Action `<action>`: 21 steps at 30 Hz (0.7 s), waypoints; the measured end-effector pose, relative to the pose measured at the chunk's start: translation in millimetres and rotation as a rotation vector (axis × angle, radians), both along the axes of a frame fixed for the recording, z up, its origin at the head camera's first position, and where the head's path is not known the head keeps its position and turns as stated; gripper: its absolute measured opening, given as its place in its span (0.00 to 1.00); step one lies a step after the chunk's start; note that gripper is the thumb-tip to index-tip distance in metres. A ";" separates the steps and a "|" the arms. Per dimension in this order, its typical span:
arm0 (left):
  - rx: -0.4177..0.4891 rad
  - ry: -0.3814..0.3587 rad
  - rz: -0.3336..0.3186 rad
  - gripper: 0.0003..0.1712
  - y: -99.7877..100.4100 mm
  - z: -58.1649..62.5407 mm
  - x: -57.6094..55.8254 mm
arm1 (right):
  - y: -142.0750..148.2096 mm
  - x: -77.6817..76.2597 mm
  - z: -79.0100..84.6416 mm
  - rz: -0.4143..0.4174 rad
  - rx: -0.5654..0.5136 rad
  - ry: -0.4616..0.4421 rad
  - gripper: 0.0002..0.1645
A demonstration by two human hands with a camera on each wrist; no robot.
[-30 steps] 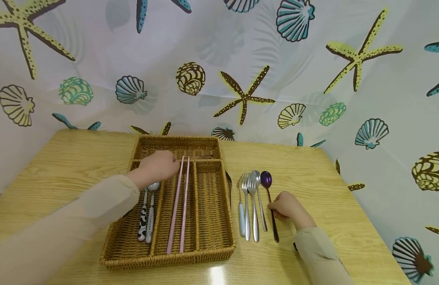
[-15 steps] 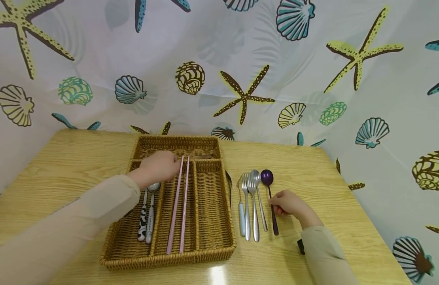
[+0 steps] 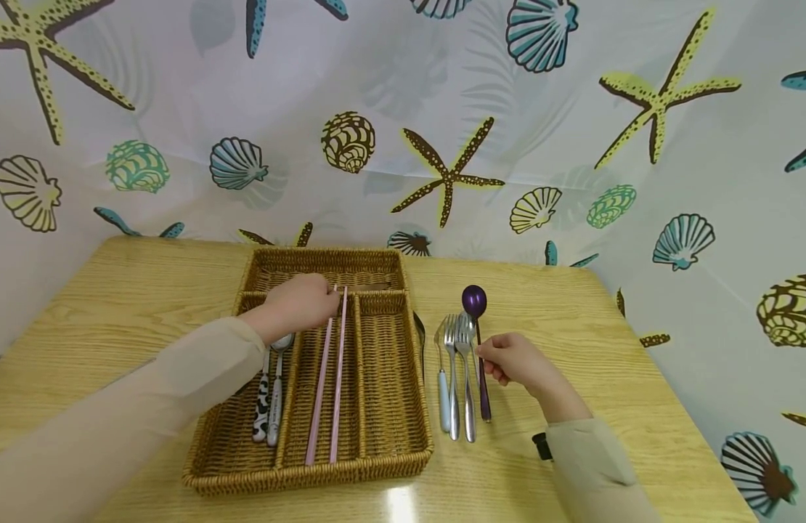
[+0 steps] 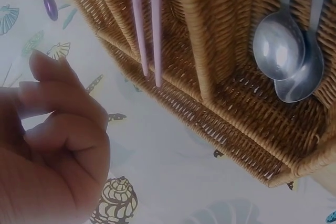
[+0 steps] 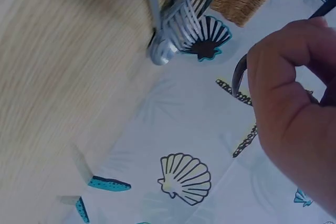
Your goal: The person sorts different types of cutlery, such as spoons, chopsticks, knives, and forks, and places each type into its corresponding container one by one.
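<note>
In the head view my right hand (image 3: 515,361) pinches the dark handle of a purple spoon (image 3: 474,301), lifted over the silver cutlery on the table. Two forks (image 3: 469,407) lie there, with a silver spoon partly hidden behind the purple one. A utensil with a light blue handle (image 3: 445,403) lies left of them. My left hand (image 3: 301,306) hovers, fingers loosely curled, over the far ends of two pink chopsticks (image 3: 340,363) in a wicker tray (image 3: 311,473). In the left wrist view that hand (image 4: 63,145) is apart from the chopsticks and holds nothing.
Two spoons (image 4: 281,45) with patterned handles lie in the tray's left compartment. A dark utensil (image 3: 420,334) lies against the tray's right side. Behind the wooden table (image 3: 547,298) hangs a curtain (image 3: 279,94) printed with shells and starfish.
My right hand has raised the purple spoon from the table and carried it left, over the silver spoon. My left hand has shifted slightly to the right above the chopsticks.
</note>
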State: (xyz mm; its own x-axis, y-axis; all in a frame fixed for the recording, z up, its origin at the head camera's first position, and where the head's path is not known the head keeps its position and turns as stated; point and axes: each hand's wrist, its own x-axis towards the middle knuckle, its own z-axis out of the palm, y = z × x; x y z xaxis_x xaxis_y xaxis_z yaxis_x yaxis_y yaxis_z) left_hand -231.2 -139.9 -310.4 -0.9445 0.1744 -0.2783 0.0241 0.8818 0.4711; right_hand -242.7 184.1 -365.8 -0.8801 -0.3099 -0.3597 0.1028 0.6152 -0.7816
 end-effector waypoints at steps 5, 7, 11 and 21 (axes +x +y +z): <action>-0.006 -0.001 0.006 0.27 4.6 1.2 -0.9 | -16.3 8.5 9.6 0.019 -0.032 0.015 0.16; -0.009 -0.001 0.006 0.27 5.2 1.5 -0.9 | -22.2 11.9 12.8 0.027 -0.041 0.018 0.17; -0.001 -0.003 0.004 0.28 4.7 2.2 -1.0 | -33.5 17.4 18.0 0.047 -0.063 0.027 0.16; 0.005 0.002 0.000 0.31 29.6 6.6 -3.9 | -64.8 26.4 19.6 0.054 -0.100 0.053 0.15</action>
State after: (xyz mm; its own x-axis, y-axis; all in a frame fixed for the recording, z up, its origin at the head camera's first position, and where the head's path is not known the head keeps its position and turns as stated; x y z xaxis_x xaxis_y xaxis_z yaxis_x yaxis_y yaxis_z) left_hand -235.2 -110.3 -303.8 -0.9450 0.1761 -0.2757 0.0252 0.8794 0.4755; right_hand -216.2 119.3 -346.2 -0.8778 -0.3899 -0.2782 0.0286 0.5372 -0.8430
